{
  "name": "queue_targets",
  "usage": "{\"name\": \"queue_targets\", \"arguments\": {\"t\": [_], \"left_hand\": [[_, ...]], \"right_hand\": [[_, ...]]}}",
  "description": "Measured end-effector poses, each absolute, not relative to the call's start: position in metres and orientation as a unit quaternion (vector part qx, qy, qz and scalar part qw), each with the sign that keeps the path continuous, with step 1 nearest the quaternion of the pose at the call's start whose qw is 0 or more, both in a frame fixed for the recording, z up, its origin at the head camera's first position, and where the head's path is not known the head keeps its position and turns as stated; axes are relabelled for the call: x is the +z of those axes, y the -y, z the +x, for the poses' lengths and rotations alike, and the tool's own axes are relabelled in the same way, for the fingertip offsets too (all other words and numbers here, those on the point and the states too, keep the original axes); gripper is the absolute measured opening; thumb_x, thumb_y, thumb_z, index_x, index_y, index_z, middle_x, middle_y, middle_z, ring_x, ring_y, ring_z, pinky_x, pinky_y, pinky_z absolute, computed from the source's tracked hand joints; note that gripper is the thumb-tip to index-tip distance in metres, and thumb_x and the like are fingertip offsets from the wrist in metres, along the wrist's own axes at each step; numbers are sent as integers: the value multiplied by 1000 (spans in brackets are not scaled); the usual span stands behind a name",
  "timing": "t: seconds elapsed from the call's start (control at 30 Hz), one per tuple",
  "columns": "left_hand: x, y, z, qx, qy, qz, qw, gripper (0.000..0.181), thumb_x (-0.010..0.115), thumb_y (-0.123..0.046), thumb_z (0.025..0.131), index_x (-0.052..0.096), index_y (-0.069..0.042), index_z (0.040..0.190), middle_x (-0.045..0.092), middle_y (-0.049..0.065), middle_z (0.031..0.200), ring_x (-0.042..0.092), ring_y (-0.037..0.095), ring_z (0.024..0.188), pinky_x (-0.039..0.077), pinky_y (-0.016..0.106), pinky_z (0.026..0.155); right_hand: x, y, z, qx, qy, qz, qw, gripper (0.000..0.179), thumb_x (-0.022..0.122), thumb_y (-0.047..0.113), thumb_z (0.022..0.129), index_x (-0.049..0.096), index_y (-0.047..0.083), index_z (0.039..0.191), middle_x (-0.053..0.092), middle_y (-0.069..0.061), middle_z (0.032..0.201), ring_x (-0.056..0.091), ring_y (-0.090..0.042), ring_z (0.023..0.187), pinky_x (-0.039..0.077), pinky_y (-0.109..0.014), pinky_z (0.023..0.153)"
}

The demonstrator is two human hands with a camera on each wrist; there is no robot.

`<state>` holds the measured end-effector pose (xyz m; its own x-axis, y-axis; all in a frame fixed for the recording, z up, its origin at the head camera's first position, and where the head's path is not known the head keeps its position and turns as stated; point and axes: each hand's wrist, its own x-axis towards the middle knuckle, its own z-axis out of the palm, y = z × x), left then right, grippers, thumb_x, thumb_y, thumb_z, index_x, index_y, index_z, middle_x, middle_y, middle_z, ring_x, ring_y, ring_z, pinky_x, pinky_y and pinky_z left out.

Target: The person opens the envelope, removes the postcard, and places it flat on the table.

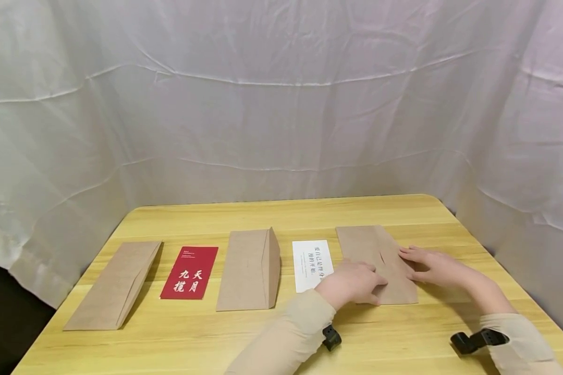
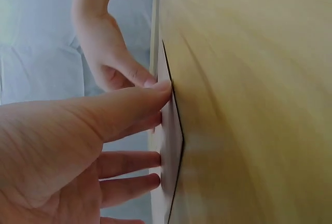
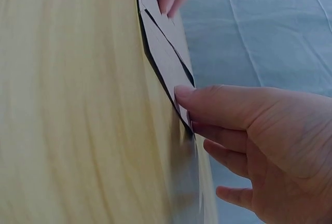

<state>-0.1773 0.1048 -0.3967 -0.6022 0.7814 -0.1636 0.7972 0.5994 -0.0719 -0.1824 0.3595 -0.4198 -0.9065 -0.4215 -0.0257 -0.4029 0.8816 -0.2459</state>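
Observation:
A brown paper envelope (image 1: 361, 245) lies at the right of the table, its side flap folded outward to a corner on the right. My left hand (image 1: 354, 284) rests over the envelope's near left part, fingertips on the paper. In the left wrist view the left thumb (image 2: 150, 93) reaches the near edge of the paper. At the flap's outer edge, my right hand (image 1: 436, 268) pinches the paper between thumb and fingers. The right wrist view shows the right thumb (image 3: 207, 99) on top of the flap (image 3: 166, 60). Beside the left hand lies a white card (image 1: 306, 263) with dark writing, partly covered by that hand.
Further left lie a second brown envelope (image 1: 244, 271) with its flap raised, a red card (image 1: 190, 273) with white characters, and a third brown envelope (image 1: 112, 286). They sit on a wooden table (image 1: 169, 349). Pale curtains (image 1: 281, 120) hang behind and at both sides.

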Motion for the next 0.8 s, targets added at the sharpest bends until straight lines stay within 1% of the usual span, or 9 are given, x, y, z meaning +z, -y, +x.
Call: {"name": "queue_targets", "arguments": {"t": [0.07,0.13,0.23,0.27,0.4,0.57,0.63,0.73,0.8], "left_hand": [[-397,-112,-179,-63,-884,460,58,47,63,-50,90,54,-41,136,58,-16,132,52,1,124,42,25,104],[-399,-119,-181,-56,-875,477,56,43,64,-47,91,57,-40,133,60,-17,127,55,0,118,43,18,101],[-401,-129,-184,-41,-867,493,58,37,65,-41,92,61,-38,128,60,-17,126,56,-1,115,42,14,99],[-402,-132,-185,-34,-866,495,64,36,66,-39,91,63,-37,127,60,-17,125,56,-2,114,42,13,99],[-404,-142,-188,-11,-870,483,100,34,70,-36,88,65,-38,121,58,-19,123,54,-2,112,42,17,97],[-403,-152,-198,0,-866,482,134,34,77,-35,83,65,-35,114,57,-19,117,50,-2,107,41,14,89],[-402,-155,-202,-6,-866,480,141,35,79,-37,80,64,-35,111,57,-20,114,49,-2,105,40,17,91],[-400,-159,-207,-25,-868,474,146,38,80,-46,76,62,-38,108,55,-22,113,47,-3,109,38,25,103],[-399,-161,-209,-35,-867,473,149,40,80,-50,75,60,-39,108,53,-23,115,46,-3,115,34,30,111]], "right_hand": [[-419,-360,-182,-120,-969,-214,38,61,67,40,89,56,3,136,52,-21,143,45,-48,131,43,-61,99],[-419,-360,-182,-120,-968,-215,38,62,67,40,89,55,3,137,52,-21,143,45,-48,131,43,-61,99],[-419,-360,-182,-121,-969,-214,38,62,67,41,89,55,3,137,51,-20,143,45,-47,131,43,-60,99],[-419,-360,-182,-122,-968,-214,39,62,66,41,89,55,3,137,51,-20,143,45,-47,131,43,-60,99],[-419,-360,-181,-120,-968,-220,33,61,67,40,89,56,3,136,52,-20,142,46,-47,130,44,-59,99],[-418,-360,-181,-117,-965,-232,25,58,67,38,90,58,2,134,55,-20,140,48,-47,128,46,-58,97],[-417,-360,-181,-120,-965,-230,27,59,67,38,89,57,2,134,55,-21,139,48,-47,127,46,-59,96],[-417,-359,-180,-128,-966,-223,32,60,67,39,89,57,2,135,54,-22,140,47,-48,128,45,-60,96],[-417,-359,-180,-130,-966,-220,37,61,67,40,90,56,1,136,52,-23,141,47,-49,128,45,-61,96]]}}
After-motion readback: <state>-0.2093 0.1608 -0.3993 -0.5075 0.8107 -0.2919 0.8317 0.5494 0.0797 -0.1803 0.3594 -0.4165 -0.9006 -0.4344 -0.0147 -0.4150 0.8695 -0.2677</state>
